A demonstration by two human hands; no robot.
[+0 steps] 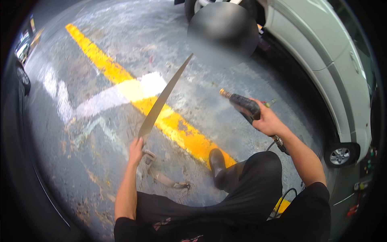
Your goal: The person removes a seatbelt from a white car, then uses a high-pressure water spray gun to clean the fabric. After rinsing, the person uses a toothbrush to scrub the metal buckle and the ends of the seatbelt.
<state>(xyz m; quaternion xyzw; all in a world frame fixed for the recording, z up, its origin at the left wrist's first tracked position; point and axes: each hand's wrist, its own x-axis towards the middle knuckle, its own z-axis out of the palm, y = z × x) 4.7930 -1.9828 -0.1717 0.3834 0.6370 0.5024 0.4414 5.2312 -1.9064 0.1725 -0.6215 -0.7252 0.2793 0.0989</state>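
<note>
A long, flat, grey-brown strip (163, 99) slants up and away to the right from my left hand (136, 149). Its lower end is pinched in my closed fingers, and its far end tapers to a point. My right hand (267, 119) is wrapped around a black air gun (245, 106) with a brass tip pointing up and left. Behind the hand, a metal hose fitting (278, 140) shows under my wrist. Close to my left hand, a tan curved piece (163, 177) lies on the floor.
A pale car (320, 60) stands along the right side. A dark car (30, 173) is at the left. Yellow (183, 135) and white (98, 101) painted lines cross the grey floor. A dark hose (285, 197) loops beside my knee. A blurred round patch hides the top middle.
</note>
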